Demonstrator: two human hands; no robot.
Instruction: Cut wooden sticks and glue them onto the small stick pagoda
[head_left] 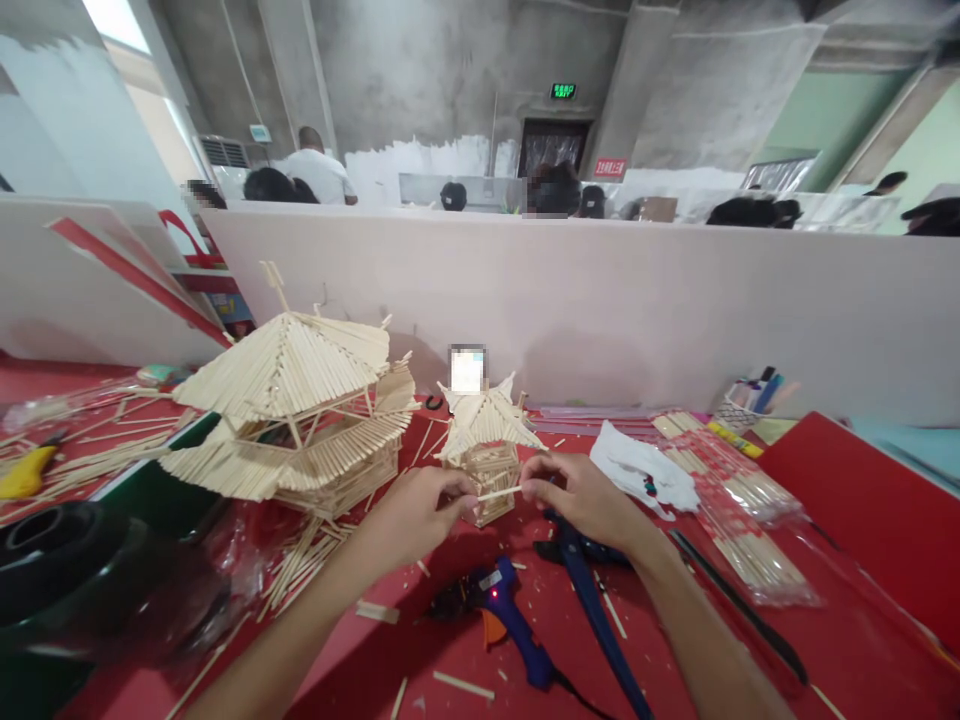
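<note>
A short, thin wooden stick (499, 493) is stretched between my two hands. Its left end sits in the pinched fingers of my left hand (427, 510), its right end in those of my right hand (574, 495). Just behind it stands a small pavilion model (484, 430) built of sticks, its lower part partly covered by my fingers. A larger stick pavilion (292, 400) with a two-tier roof is to the left. Below my hands lies a blue glue gun (517, 620) with a red light lit. Blue-handled cutters (589, 610) lie under my right forearm.
Packs of sticks in plastic (750, 530), a white crumpled bag (641, 465) and a dark long tool (742, 605) lie at right. Left are a dark roll (75, 560) and a yellow-handled tool (26, 472). A white partition (600, 300) stands behind, with people beyond.
</note>
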